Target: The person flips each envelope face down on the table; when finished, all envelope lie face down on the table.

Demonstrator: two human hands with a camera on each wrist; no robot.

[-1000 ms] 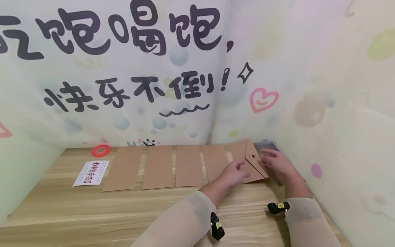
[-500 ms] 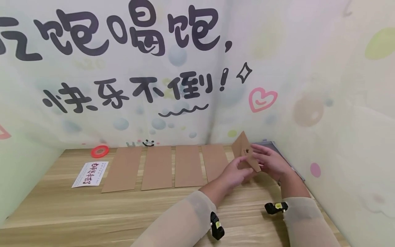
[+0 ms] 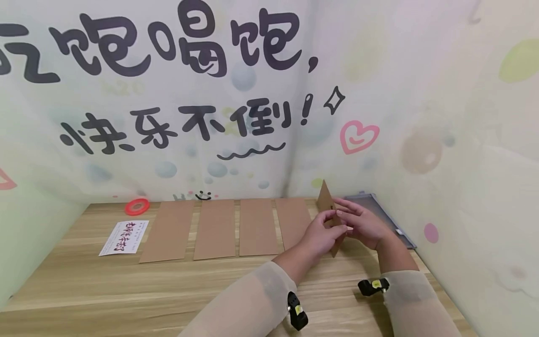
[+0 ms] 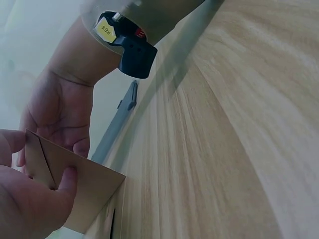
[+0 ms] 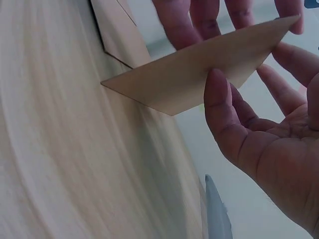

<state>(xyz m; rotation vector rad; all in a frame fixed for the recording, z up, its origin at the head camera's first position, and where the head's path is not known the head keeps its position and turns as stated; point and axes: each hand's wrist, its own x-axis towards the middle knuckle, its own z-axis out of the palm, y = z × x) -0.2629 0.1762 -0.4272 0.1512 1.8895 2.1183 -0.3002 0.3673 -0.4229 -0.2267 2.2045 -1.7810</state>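
A brown kraft-paper envelope (image 3: pixel 324 200) stands tilted up on edge at the right of the table. My left hand (image 3: pixel 318 236) grips it from the left, its thumb lying against one face in the left wrist view. From the other side my right hand (image 3: pixel 365 227) holds the same envelope (image 5: pixel 169 82), with the thumb on its broad face in the right wrist view. The flap's slanting edge shows on the envelope (image 4: pixel 94 186) in the left wrist view. Fingers of both hands nearly meet and partly hide it.
Several brown envelopes (image 3: pixel 168 230) lie in a row on the wooden table (image 3: pixel 126 290). Left of them are a white card (image 3: pixel 124 238) with red writing and a red tape roll (image 3: pixel 137 206). Behind my right hand lies a grey tray-like thing (image 3: pixel 379 213); printed cloth walls surround the table.
The envelope, lying at the row's right end with its flap showing, has been lifted and turned up on edge. My right hand has moved left onto it; both hands now hold it.
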